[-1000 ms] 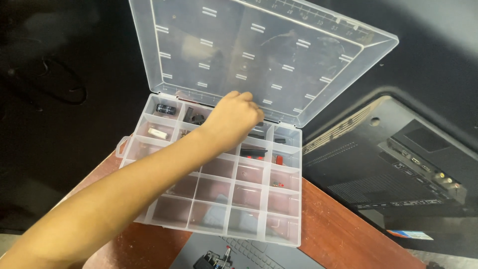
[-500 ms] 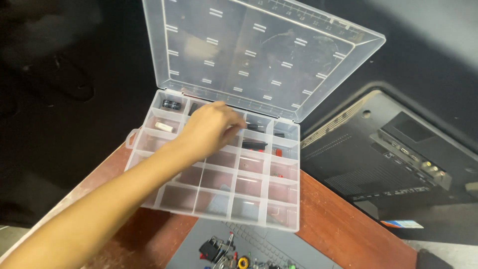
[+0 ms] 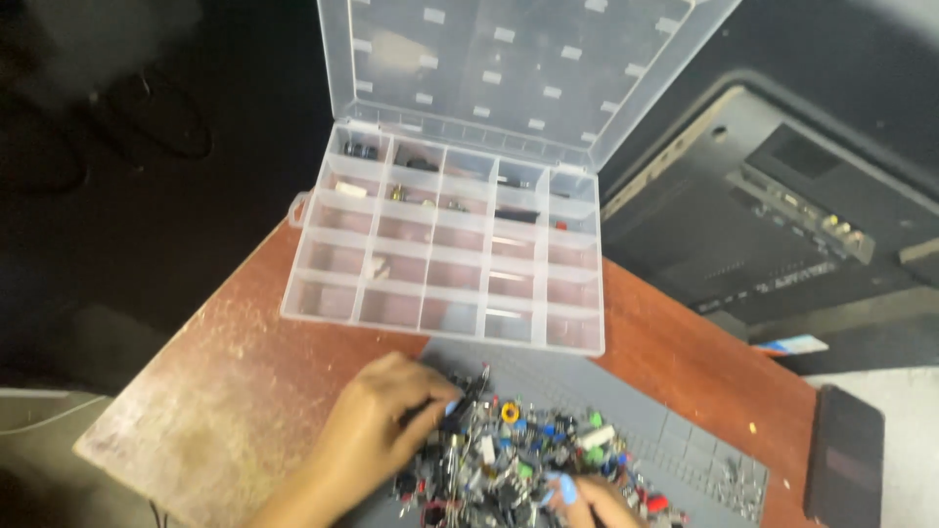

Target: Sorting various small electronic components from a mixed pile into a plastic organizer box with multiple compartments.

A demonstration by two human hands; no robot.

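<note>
A worn reddish-brown tabletop (image 3: pixel 225 381) carries a clear plastic compartment organizer (image 3: pixel 445 256), lid up, and a grey work mat (image 3: pixel 675 430). On the mat lies a heap of small electronic components (image 3: pixel 518 460): light, stiff, with thin legs that likely bend, best pinched by the body. The left hand (image 3: pixel 377 425) rests on the heap's left edge, fingers curled together into it. The right hand (image 3: pixel 587 497) is mostly cut off; I cannot tell its grip.

Clear glossy plastic organiser (image 3: pixel 440 264), lid (image 3: pixel 509 68) smooth; worn, scuffed reddish wood tabletop (image 3: pixel 245 381); matt grey rubbery mat (image 3: pixel 606 391).
</note>
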